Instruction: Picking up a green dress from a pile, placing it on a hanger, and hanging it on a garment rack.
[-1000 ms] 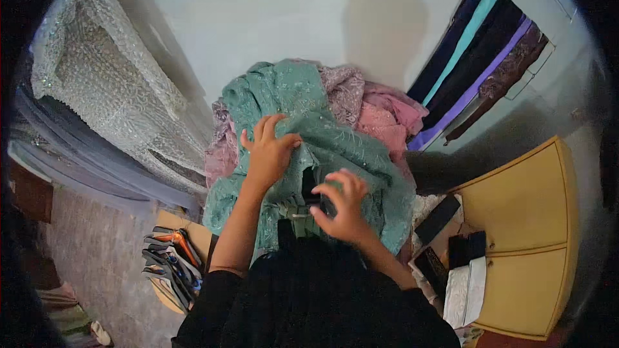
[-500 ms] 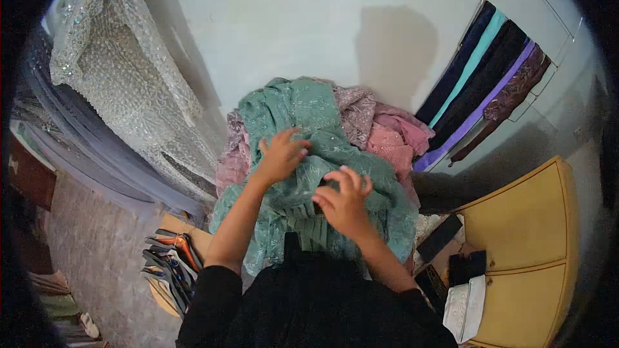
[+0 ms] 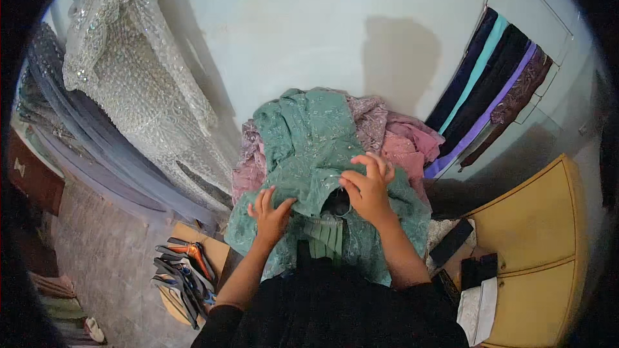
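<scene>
Both hands (image 3: 322, 203) flat on green garment (image 3: 309, 148); pink clothes (image 3: 403, 145) beneath

Dim, soft indoor light falls from the front, throwing a blurred grey shadow on the pale wall (image 3: 335, 32), while the fisheye bends straight edges and leaves a black, slightly soft rim all round.

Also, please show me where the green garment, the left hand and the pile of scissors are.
green garment (image 3: 309, 135), head view, on its upper embroidered part
left hand (image 3: 271, 211), head view, on its back
pile of scissors (image 3: 184, 270), head view, on the handles
</scene>
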Tool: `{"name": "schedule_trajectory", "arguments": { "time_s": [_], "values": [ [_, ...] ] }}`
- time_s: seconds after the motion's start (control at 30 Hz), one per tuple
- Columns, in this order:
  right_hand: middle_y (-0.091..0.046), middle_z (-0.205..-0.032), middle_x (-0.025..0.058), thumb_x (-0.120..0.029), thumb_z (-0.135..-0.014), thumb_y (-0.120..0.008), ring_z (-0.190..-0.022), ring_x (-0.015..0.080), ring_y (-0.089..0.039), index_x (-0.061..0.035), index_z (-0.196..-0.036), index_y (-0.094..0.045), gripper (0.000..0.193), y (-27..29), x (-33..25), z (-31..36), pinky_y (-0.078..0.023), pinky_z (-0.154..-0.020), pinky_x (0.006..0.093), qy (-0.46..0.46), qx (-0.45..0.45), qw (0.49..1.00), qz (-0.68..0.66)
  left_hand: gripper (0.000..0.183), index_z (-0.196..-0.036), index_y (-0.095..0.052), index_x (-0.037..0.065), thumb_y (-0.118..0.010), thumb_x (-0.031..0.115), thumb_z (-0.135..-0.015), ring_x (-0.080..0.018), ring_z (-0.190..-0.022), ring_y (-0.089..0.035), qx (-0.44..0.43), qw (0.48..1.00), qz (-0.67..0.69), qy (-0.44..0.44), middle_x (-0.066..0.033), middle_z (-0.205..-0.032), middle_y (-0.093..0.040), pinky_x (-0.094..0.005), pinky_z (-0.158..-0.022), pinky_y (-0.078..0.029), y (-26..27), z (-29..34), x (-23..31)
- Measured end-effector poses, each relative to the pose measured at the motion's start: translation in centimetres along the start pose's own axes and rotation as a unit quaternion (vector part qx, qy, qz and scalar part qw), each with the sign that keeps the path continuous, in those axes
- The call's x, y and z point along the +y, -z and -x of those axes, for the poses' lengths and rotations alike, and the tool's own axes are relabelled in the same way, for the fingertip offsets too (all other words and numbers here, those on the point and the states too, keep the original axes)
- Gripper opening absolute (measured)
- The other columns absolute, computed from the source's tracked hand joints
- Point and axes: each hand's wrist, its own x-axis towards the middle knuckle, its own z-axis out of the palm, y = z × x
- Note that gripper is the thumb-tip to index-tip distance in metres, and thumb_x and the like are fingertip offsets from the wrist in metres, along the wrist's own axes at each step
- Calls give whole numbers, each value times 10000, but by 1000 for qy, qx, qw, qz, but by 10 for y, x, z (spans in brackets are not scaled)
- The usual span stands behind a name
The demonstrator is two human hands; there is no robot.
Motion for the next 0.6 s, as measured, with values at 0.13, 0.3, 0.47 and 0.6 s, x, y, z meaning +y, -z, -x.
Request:
{"name": "schedule_trajectory", "arguments": {
  "time_s": [0.13, 0.3, 0.47, 0.6],
  "values": [
    [-481, -1099, 25, -281, -737, -674, -1179, 288, -360, -197, -810, -669, 112, 1, -4, 20, -189, -933, 580, 58, -61, 996, 11, 423, -1168, -547, 282, -622, 219, -757, -313, -1291, -267, -103, 994, 22, 8, -87, -1412, -283, -620, -970, -125, 7, -37, -13],
    [-451, -1057, 38, -266, -734, -688, -1167, 302, -354, -184, -783, -660, 99, -3, -32, 28, -180, -947, 546, 73, -55, 996, -20, 512, -1236, -485, 212, -637, 286, -753, -308, -1298, -259, -36, 998, -44, 36, -96, -1413, -282, -644, -957, -131, -2, -44, -16],
    [-451, -1038, 69, -216, -736, -690, -1131, 314, -379, -129, -782, -638, 111, 22, -45, 27, -219, -959, 463, 45, 60, 992, -104, 323, -1040, -619, 200, -601, 389, -779, -315, -1273, -276, -41, 995, 85, -28, -97, -1369, -354, -586, -988, -77, 28, -37, -8],
    [-442, -1020, 91, -193, -763, -666, -1088, 320, -388, -100, -773, -625, 102, 59, -61, 19, -256, -952, 434, 65, 127, 983, -116, 446, -989, -647, 181, -607, 540, -728, -337, -1250, -300, -37, 979, 159, -120, -105, -1351, -377, -573, -985, -87, 96, -40, 4]
  ]
}}
